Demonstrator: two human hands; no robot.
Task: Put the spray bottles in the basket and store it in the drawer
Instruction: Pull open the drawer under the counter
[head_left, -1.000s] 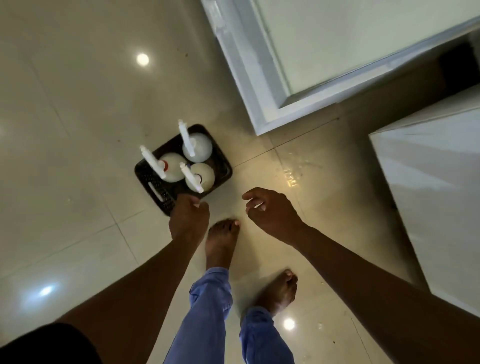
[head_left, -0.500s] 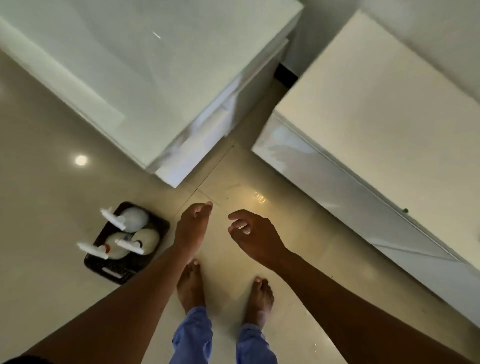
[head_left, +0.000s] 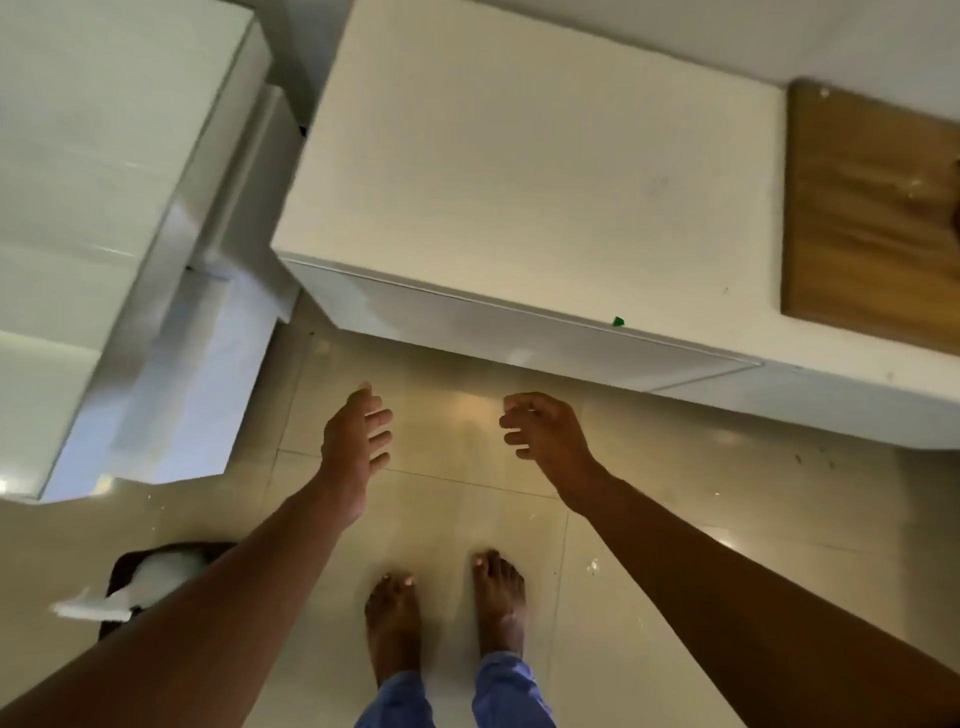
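Both hands empty, fingers spread: left hand (head_left: 353, 447), right hand (head_left: 545, 434); drawer (head_left: 519, 332) just ahead; basket (head_left: 124, 566) behind-left, nearer the left.

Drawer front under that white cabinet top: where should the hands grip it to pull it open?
No handle shows on the drawer front. Judging by the thin seam under the cabinet top, hook fingertips behind its upper edge from the front. Left hand and right hand hover open and empty before it.

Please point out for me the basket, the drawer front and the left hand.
basket (head_left: 120, 564): head view, dark rim at upper left corner.
drawer front (head_left: 519, 332): head view, middle of white panel.
left hand (head_left: 353, 441): head view, middle of hand.
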